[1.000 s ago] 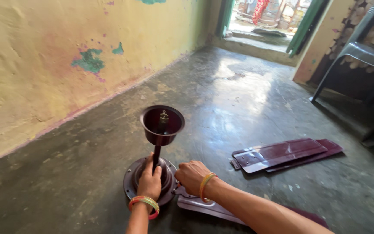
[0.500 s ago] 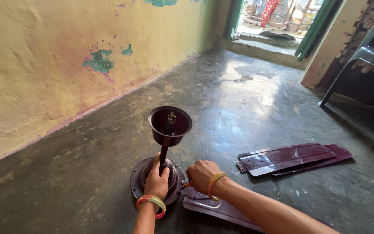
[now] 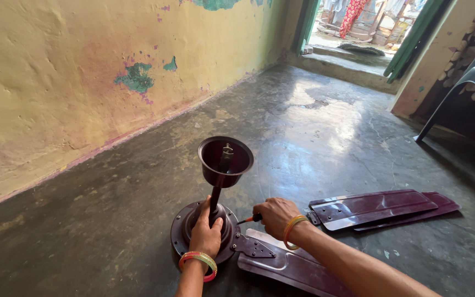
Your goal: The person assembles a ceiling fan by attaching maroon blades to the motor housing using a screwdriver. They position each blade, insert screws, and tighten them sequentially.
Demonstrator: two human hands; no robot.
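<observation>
On a grey concrete floor [image 3: 314,132], a left hand [image 3: 205,237] closed around the downrod base of a maroon metal ceiling-fan motor [image 3: 185,231], while the right hand [image 3: 275,215] gripped an orange-handled screwdriver [image 3: 247,219] at the attached maroon blade's bracket [image 3: 253,247]. Fastening appeared under way; seating the tip squarely seemed next. Two loose blades [image 3: 380,208] lay nearby.

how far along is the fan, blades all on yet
Not all. One blade looks joined by its bracket to the motor, which stands on the floor with its rod and cup upright. In hand: the left hand steadies the motor while the right hand works a screwdriver near that bracket. Left: the loose blades, stacked on the floor apart from the motor.
</observation>
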